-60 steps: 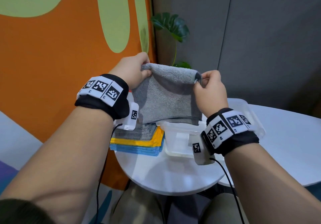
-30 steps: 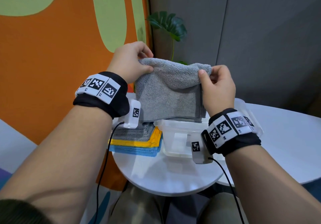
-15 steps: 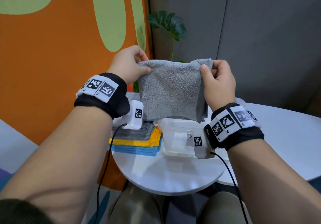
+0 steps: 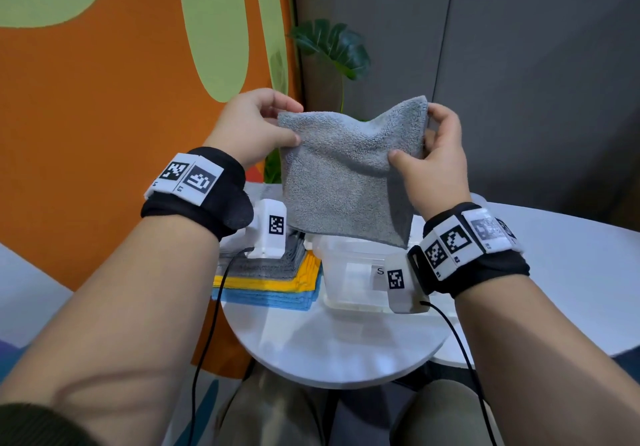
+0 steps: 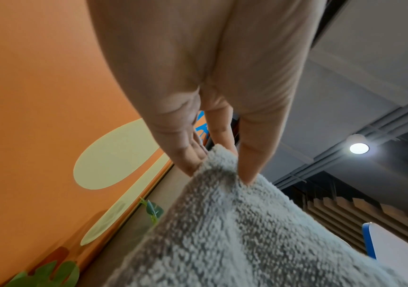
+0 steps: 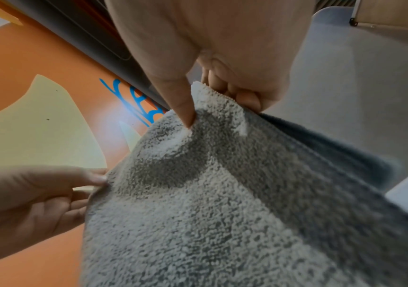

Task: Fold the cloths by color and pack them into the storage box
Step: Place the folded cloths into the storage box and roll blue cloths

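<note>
A folded grey cloth [image 4: 346, 175] hangs in the air above the clear storage box [image 4: 349, 272]. My left hand [image 4: 256, 127] pinches its upper left corner between thumb and fingers, and my right hand [image 4: 436, 147] pinches the upper right corner. The left wrist view shows the grey cloth [image 5: 235, 233] with its corner pinched by the left hand [image 5: 217, 155]. In the right wrist view the right hand [image 6: 213, 93] has its thumb pressed into the grey cloth [image 6: 222, 194]. A stack of grey, yellow and blue cloths [image 4: 273, 279] lies left of the box.
The box and stack sit on a small round white table [image 4: 332, 348], with a larger white table [image 4: 571, 272] to the right. An orange and green wall [image 4: 121, 82] is close on the left. A leafy plant [image 4: 332, 47] stands behind.
The cloth's front face has flattened out toward me, and its upper right corner has risen. My right thumb has slid lower onto the cloth's face. Both hands keep their hold.
</note>
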{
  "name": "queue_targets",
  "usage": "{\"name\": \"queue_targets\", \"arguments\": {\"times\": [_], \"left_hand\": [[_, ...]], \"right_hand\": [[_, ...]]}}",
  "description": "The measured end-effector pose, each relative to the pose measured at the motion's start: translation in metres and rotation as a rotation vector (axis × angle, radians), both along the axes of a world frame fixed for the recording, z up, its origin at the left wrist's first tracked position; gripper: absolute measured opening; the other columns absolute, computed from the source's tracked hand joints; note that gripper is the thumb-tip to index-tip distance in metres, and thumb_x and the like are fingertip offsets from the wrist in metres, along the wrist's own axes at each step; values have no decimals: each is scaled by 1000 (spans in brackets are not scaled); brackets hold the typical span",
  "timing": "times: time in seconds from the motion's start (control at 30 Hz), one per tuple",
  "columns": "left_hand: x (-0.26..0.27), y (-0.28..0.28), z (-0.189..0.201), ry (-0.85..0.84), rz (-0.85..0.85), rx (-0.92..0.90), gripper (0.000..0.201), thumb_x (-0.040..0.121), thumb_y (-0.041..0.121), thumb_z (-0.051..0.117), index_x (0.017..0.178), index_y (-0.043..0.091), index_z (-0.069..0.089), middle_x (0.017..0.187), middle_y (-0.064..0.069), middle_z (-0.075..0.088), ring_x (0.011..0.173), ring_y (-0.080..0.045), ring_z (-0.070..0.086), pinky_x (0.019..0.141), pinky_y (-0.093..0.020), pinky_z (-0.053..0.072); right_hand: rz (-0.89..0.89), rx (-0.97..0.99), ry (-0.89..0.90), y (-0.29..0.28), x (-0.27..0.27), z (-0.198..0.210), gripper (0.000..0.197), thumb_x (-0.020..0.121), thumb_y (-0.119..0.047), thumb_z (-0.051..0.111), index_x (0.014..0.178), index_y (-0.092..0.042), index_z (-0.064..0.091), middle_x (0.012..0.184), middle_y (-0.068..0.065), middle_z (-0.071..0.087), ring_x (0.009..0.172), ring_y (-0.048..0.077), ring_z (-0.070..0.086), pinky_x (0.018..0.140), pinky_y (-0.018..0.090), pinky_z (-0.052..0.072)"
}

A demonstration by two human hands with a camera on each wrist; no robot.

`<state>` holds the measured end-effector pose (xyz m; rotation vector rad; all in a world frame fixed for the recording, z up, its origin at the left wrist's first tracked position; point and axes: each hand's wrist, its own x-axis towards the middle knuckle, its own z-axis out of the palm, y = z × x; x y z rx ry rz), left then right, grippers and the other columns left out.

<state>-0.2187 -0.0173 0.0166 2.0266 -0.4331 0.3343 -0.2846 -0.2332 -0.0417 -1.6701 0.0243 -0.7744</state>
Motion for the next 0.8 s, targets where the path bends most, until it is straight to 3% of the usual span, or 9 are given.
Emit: {"name": "queue_targets", "arguments": {"times": [0.1,0.17,0.3,0.43,0.5,0.63,0.73,0.8], "left_hand": [[-2,-2,-1,-10,15,-106,8,77,19,76,80,27,74,74,9,67,75,-9,62,79,-30,53],[0,-1,-2,-14,52,-154,12,77,15,74,77,27,73,80,5,70,79,-12,64,83,-33,55],[3,3,-2,15,62,-180,30,72,-5,75,81,24,71,79,2,64,76,-12,63,82,-30,55],[0,6,1,12,48,-199,33,70,-10,75,83,20,69,75,4,63,70,-8,62,78,-26,55],[0,8,2,-7,62,-175,32,68,-8,77,84,19,70,77,2,65,71,-9,62,80,-26,55],[0,8,4,-49,94,-72,26,71,-2,78,90,14,72,76,3,66,67,-7,61,74,-21,53],[2,10,5,-90,124,-19,20,74,6,79,87,18,72,75,3,67,69,-9,62,74,-24,53],[2,10,5,-98,126,10,17,76,9,77,86,21,70,75,3,67,70,-9,62,70,-24,52]], "right_hand": [[-30,25,-2,-3,0,-2,52,80,-5,65,118,-23,34,96,-5,69,76,1,63,74,15,48],[-43,18,-4,-4,1,-4,48,81,-7,65,113,-24,33,94,-2,66,69,0,58,67,13,46],[-83,-72,4,-5,2,-6,41,79,-9,66,105,-32,44,110,-7,58,92,7,52,86,29,47],[-136,-88,10,-7,5,-6,41,76,-3,65,104,-30,51,97,-16,55,78,5,52,81,29,51],[-162,-68,23,-7,6,-6,41,76,-5,66,106,-31,55,93,-16,57,80,5,56,84,30,52],[-246,-93,16,-6,7,-5,32,80,-15,65,109,-30,65,103,-10,63,86,2,59,90,22,48],[-316,-129,13,-7,6,-6,15,86,-21,62,99,-26,67,103,-7,49,74,-4,51,76,2,37],[-307,-127,15,-6,5,-5,9,88,-22,60,95,-28,62,106,-7,42,79,-1,50,74,3,35]]}}
